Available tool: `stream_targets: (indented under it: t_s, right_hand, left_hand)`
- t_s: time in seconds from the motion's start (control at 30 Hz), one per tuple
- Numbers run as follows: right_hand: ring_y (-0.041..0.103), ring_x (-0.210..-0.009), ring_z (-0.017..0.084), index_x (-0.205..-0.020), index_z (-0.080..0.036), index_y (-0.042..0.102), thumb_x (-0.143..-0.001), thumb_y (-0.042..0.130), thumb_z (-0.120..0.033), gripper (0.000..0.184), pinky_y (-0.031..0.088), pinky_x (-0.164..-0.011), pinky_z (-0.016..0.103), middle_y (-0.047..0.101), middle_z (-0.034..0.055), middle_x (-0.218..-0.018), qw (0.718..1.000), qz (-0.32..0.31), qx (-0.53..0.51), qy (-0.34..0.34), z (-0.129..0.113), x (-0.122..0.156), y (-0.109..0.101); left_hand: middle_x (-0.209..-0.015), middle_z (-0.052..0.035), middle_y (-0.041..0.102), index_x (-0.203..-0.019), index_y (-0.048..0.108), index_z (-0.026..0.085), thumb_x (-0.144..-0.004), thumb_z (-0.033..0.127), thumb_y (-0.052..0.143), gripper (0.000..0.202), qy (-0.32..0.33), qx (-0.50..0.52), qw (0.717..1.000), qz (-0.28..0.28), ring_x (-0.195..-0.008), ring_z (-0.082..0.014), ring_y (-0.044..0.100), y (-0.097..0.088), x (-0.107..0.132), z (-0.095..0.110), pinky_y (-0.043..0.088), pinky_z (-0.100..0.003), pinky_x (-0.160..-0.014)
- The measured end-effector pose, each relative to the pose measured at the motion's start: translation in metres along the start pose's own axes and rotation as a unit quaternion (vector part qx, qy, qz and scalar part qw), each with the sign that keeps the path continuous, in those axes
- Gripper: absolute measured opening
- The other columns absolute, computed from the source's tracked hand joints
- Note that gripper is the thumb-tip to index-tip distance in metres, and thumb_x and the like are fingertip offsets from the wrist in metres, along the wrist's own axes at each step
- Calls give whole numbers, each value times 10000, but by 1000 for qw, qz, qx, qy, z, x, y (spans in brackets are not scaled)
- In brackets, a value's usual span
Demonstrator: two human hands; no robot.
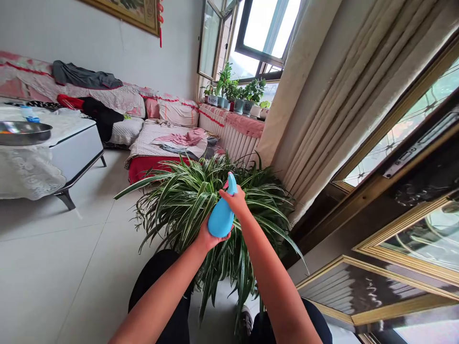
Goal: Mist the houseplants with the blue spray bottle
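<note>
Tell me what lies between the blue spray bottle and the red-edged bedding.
Spider plant leaves lie between the spray bottle and the bedding, in the head view.

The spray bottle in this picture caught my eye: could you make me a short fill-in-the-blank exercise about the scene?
The spray bottle is ____ in colour. The left hand cups its ____, below the right hand. Beyond the hands, a spider plant spreads striped ____. Small potted plants stand on the ____.

Missing words: blue; bottom; leaves; windowsill.
</note>
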State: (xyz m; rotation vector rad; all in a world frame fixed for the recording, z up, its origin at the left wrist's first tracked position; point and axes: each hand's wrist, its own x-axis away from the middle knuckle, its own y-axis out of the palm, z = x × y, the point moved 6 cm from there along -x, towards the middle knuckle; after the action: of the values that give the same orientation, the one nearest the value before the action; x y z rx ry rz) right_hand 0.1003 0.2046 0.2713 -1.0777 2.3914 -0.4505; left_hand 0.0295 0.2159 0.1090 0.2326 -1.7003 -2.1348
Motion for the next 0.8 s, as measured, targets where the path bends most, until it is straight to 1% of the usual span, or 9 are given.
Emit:
stream_targets:
  t_s: [0.1, 0.17, 0.23, 0.3, 0.37, 0.47, 0.57, 0.67, 0.8]
  right_hand:
    - [581, -732, 157, -1177, -245, 614, -705, 679, -427, 511, 481, -694, 284, 670, 5, -912, 987, -139, -47, -62, -2, 46, -5]
    - [605, -778, 157, -1409, -273, 407, -733, 662, -434, 741, 502, -708, 295, 638, 49, -1177, 940, -280, -125, -148, -8, 83, -9]
    - [632, -904, 193, -1454, -289, 333, -772, 632, -426, 756, 515, -789, 344, 566, 70, -1329, 892, -377, -170, -182, -10, 117, -16]
    - [608, -1079, 245, -1389, -281, 451, -803, 611, -424, 624, 483, -910, 407, 563, 69, -1348, 880, -403, -184, -170, -5, 138, -20]
    - [572, -1170, 285, -1243, -246, 599, -809, 613, -442, 476, 454, -964, 441, 607, 87, -1297, 920, -325, -176, -129, 6, 148, -20]
    - [615, -1106, 315, -1109, -182, 647, -821, 569, -508, 442, 488, -908, 453, 651, 153, -1207, 988, -45, -146, -22, 32, 156, -24]
    - [635, -1050, 321, -1084, -165, 623, -856, 452, -545, 475, 488, -889, 479, 670, 178, -1129, 978, 170, -111, 51, 48, 179, -29]
    - [630, -1041, 310, -1033, -212, 616, -865, 458, -506, 374, 486, -890, 486, 668, 147, -1105, 981, 165, -98, -2, 42, 200, -32]
    - [589, -1102, 325, -1116, -252, 580, -836, 561, -429, 332, 493, -877, 507, 627, 121, -1194, 993, 46, -85, -64, 41, 221, -39]
  left_hand:
    - [-948, -163, 701, -1326, 426, 118, -860, 585, 392, 660, -23, -41, 998, 32, -868, -344, 681, -12, 34, -17, 485, -421, -674]
    - [-947, -157, 708, -1256, 502, 133, -856, 566, 423, 594, -32, -66, 997, 38, -848, -338, 681, -19, 57, -31, 490, -414, -635]
    - [-926, -151, 714, -1176, 560, 132, -849, 549, 456, 541, -50, -71, 996, 33, -812, -327, 680, -24, 76, -46, 495, -407, -598]
    - [-896, -153, 715, -1132, 587, 114, -831, 556, 485, 544, -75, -61, 995, 34, -787, -325, 676, -27, 90, -62, 496, -406, -577]
    - [-884, -156, 717, -1139, 586, 103, -820, 572, 498, 573, -70, -42, 994, 66, -795, -332, 674, -31, 97, -74, 499, -419, -594]
    - [-920, -112, 731, -1193, 560, 151, -871, 464, 489, 455, 61, -10, 989, 137, -849, -292, 683, -37, 98, -80, 510, -407, -714]
    - [-966, -40, 739, -1223, 550, 223, -903, 320, 460, 346, 205, 10, 970, 133, -940, -237, 682, -37, 98, -87, 490, -348, -855]
    - [-990, -46, 744, -1181, 606, 201, -883, 357, 486, 357, 194, 44, 977, 77, -1020, -247, 668, -38, 98, -106, 461, -345, -939]
    - [-981, -133, 750, -1044, 693, 111, -852, 446, 530, 419, 25, 40, 999, 15, -1006, -304, 676, -46, 104, -130, 467, -400, -928]
